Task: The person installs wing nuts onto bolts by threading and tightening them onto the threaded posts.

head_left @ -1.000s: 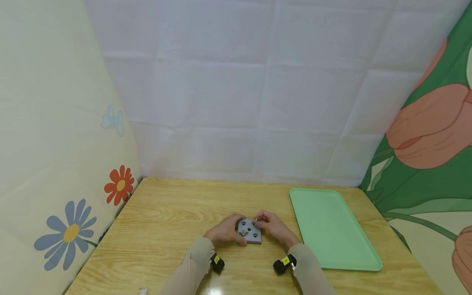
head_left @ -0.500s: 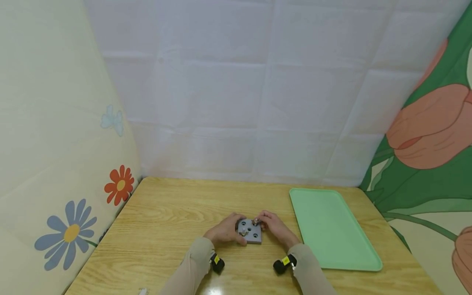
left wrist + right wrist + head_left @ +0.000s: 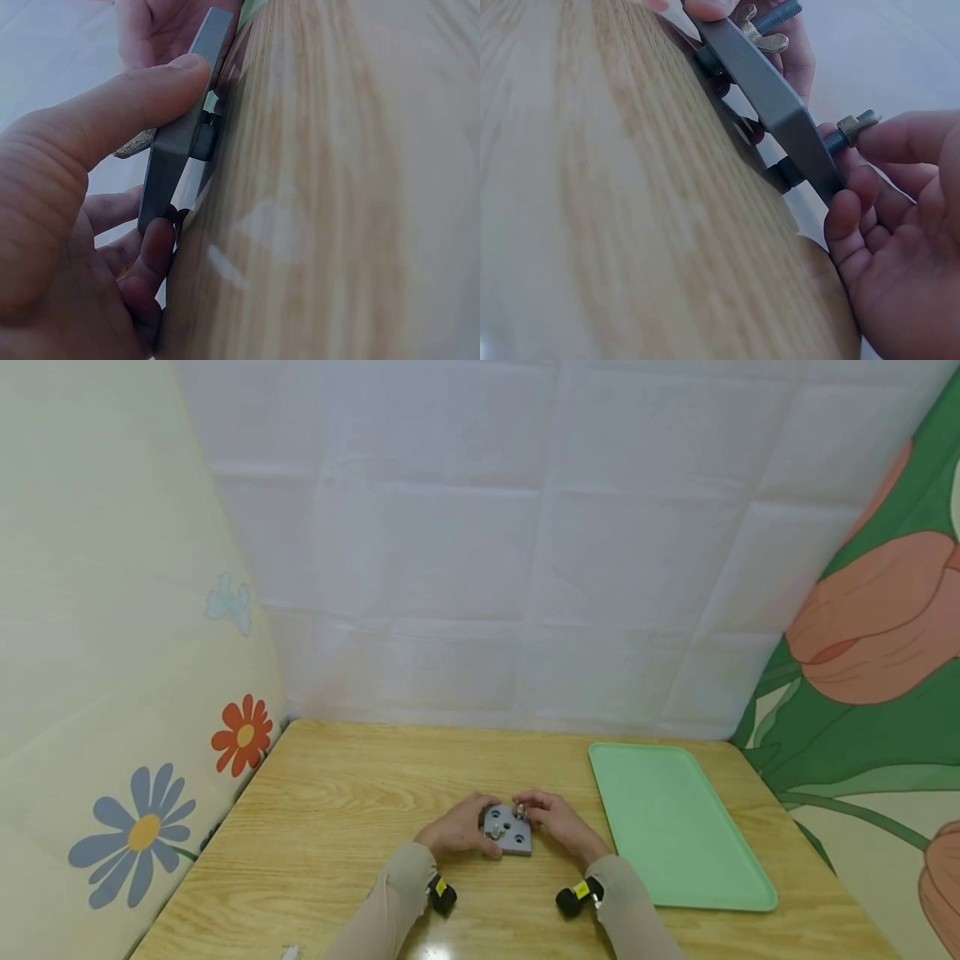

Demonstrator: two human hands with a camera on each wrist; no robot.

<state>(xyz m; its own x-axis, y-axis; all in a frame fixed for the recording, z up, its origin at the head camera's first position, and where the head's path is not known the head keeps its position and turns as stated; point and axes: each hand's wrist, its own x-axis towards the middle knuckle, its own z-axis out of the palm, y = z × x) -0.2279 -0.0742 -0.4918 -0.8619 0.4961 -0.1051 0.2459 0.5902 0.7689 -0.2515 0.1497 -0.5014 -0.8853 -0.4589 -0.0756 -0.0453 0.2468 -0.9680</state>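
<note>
A grey metal plate (image 3: 513, 843) with several holes is held just off the tabletop, tilted in both wrist views. My left hand (image 3: 459, 828) grips its left side, thumb on top and fingers beneath. Two bolts pass through it, their heads (image 3: 786, 174) on the underside. Near the left hand, one wing nut (image 3: 771, 37) sits low on its bolt (image 3: 780, 15). At the far right corner, my right hand (image 3: 561, 822) pinches a second wing nut (image 3: 847, 129), near the tip of the other bolt (image 3: 834, 141). Other fingers touch the plate's edge.
A light green tray (image 3: 678, 827) lies on the wooden table (image 3: 360, 793) to the right. Near the front left edge is a small whitish object (image 3: 290, 952), mostly cut off. Patterned cloths hang left and right, with a white cloth (image 3: 480, 568) behind.
My right fingertips have shifted around the wing nut at the far right corner, and its wings now stand at a different angle. The left hand and the plate have stayed put.
</note>
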